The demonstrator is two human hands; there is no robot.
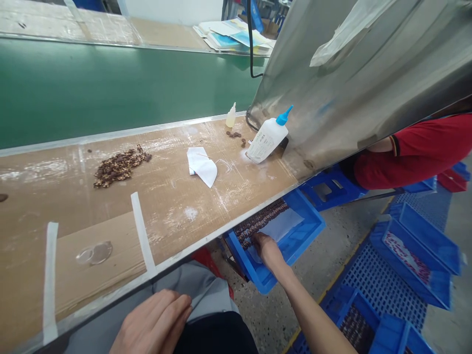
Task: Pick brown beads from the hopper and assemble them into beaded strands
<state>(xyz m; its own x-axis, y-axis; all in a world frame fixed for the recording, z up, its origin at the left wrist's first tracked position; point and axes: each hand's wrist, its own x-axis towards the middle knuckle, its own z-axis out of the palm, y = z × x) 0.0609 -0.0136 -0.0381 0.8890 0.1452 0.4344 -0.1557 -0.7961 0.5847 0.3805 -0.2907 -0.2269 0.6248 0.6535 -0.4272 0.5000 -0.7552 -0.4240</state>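
My right hand (267,250) reaches into a blue plastic bin (313,223) below the table's front edge. Its fingers are bent together at the near end of rows of small dark brown pieces (258,223); what they hold, if anything, is hidden. Under and beside the rows lies a white sheet (282,225). My left hand (153,322) rests over my lap, fingers side by side and lying fairly flat, with nothing visible in it. Nearest to it on the table is a small clear disc (95,252) on a taped cardboard piece (118,236).
On the table are a pile of brown pieces (120,166), a folded white paper (202,166), a white bottle with a blue nozzle (266,140) and a small dropper bottle (230,118). A metal panel (332,98) slants at right. A person in a red sleeve (431,142) sits beyond; blue bins (413,250) stand below.
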